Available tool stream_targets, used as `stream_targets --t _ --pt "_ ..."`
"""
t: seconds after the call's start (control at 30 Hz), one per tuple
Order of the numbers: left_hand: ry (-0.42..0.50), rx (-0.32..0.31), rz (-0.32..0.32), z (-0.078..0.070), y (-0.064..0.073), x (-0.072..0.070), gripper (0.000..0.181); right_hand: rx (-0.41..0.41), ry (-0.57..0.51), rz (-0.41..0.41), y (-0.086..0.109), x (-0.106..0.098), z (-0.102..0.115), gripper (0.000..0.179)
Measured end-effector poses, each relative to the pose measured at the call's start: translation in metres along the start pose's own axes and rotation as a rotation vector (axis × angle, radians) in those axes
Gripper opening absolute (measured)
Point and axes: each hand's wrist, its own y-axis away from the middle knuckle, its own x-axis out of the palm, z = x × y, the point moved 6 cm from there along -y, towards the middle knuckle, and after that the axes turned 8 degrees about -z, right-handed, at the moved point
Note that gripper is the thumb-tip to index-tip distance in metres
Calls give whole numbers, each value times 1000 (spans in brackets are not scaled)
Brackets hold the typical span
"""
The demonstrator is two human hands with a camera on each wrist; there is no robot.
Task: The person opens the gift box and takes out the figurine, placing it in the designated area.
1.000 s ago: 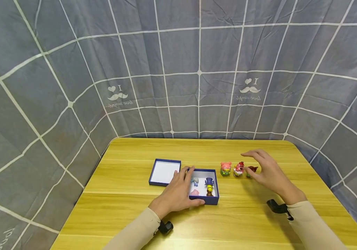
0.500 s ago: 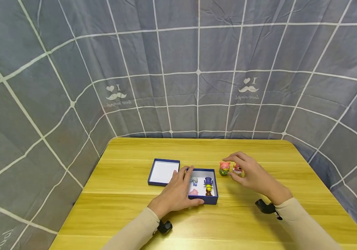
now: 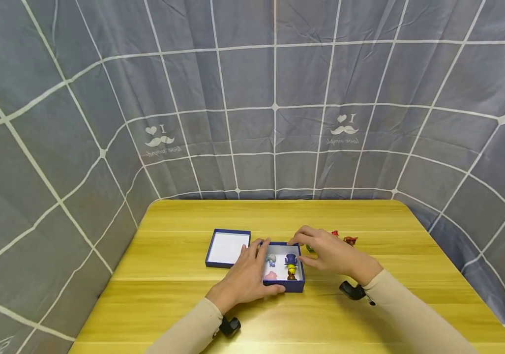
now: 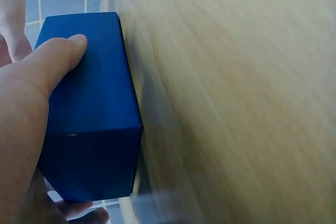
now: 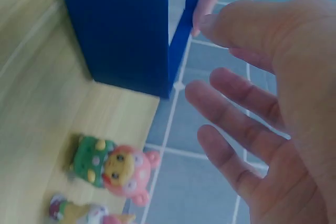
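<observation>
My left hand (image 3: pixel 245 278) grips a small blue open-topped box (image 3: pixel 295 286), its thumb on the near wall and fingers at the far side. Within the white inside lie a purple-hatted figurine with yellow and brown parts (image 3: pixel 290 260), a grey-blue figurine (image 3: pixel 271 259) and a pink one (image 3: pixel 271 276). Over the box's right edge hovers my right hand (image 3: pixel 329 251), thumb and fingers apart with nothing between them. Beside the box, a figurine in green with a pink hood (image 5: pixel 126 170) stands below that hand; in the head view the hand mostly hides it.
Left of the box lies its blue lid (image 3: pixel 227 248), white inside up. Beyond the right hand stand a red-topped figurine (image 3: pixel 335 233) and a brown-red one (image 3: pixel 350 241). The wooden table (image 3: pixel 168 305) ends at a grey checked curtain (image 3: pixel 252 128).
My right hand has moved left, from the brown-red figurine past the others to the box's right edge, holding nothing. My left hand keeps its grip on the box.
</observation>
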Motion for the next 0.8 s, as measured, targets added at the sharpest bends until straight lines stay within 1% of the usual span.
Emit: stream_targets --t 0.17,0.3,0.4,0.53,0.63,0.8 --pt "-1 -16 -6 5 0 -1 133 -18 1 78 -17 11 7 34" --pt "-2 -22 -1 5 0 -1 132 -28 5 147 -25 22 10 34" --pt "7 -23 8 4 1 0 132 -48 36 194 -27 30 12 34" --pt "16 -21 13 2 2 0 131 -64 136 243 -28 36 15 34" --pt "11 -4 -3 1 2 -1 130 -44 185 272 -29 38 16 34" --pt "7 17 -26 -1 2 -2 131 -37 185 302 -31 41 17 33"
